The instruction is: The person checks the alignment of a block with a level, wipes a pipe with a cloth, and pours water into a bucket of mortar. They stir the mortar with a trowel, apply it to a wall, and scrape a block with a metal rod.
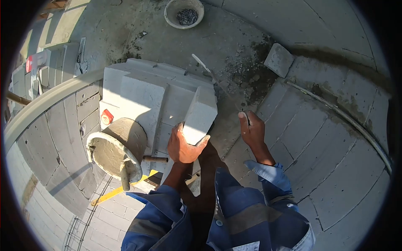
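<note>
My left hand (184, 146) grips the near end of a pale aerated concrete block (202, 113), thumb and fingers on opposite sides. The block stands tilted against a stack of similar white blocks (138, 94). To the right, my right hand (253, 129) is closed around the end of a long thin-bladed tool (212, 76). Its narrow blade points up and left past the far side of the block, with a whitish tip. My fist hides the handle, and I cannot tell the tool's exact kind.
Left of the blocks stands a mortar-caked bucket (115, 154) with a wooden handle (124, 175) at its rim. A red tape measure (107, 117) lies behind it, a yellow bar (108, 195) below. A bowl of metal pieces (184, 14) sits at the back; block walls (318, 138) rise right.
</note>
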The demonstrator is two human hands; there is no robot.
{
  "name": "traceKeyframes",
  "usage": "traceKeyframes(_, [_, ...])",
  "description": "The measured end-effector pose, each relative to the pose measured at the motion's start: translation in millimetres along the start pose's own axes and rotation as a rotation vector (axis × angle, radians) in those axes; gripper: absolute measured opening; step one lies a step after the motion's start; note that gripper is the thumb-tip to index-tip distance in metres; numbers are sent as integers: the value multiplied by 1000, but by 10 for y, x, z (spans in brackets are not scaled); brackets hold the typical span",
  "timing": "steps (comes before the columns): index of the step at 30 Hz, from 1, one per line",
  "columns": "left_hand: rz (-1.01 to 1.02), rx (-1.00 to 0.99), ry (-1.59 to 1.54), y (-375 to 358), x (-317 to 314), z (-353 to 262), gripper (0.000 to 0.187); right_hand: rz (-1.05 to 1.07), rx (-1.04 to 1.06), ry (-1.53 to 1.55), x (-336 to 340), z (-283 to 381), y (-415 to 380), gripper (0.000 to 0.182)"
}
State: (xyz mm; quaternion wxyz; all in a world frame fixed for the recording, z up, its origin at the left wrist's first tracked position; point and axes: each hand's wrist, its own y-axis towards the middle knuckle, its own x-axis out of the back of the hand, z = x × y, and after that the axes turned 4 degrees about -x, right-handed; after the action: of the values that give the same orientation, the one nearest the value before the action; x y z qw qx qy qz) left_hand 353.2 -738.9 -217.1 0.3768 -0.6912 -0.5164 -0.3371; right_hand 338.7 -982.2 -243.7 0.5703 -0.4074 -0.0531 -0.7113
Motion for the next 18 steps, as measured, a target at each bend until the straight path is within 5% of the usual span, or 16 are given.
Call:
traceKeyframes(5, [63, 111, 125, -24, -2, 30, 82, -176, -112, 222, -493, 290, -557, 20])
traceKeyframes(8, [-2, 15, 38, -34, -23, 84, 81, -164, -143, 347, -550, 390, -679, 12])
traceKeyframes(12, [39, 42, 83, -18, 9, 34, 82, -294, 11, 397, -864, 165, -587, 15])
traceKeyframes(18, [38, 16, 107, 13, 16, 52, 78, -38, -380, 46, -1206, -336, -243, 31])
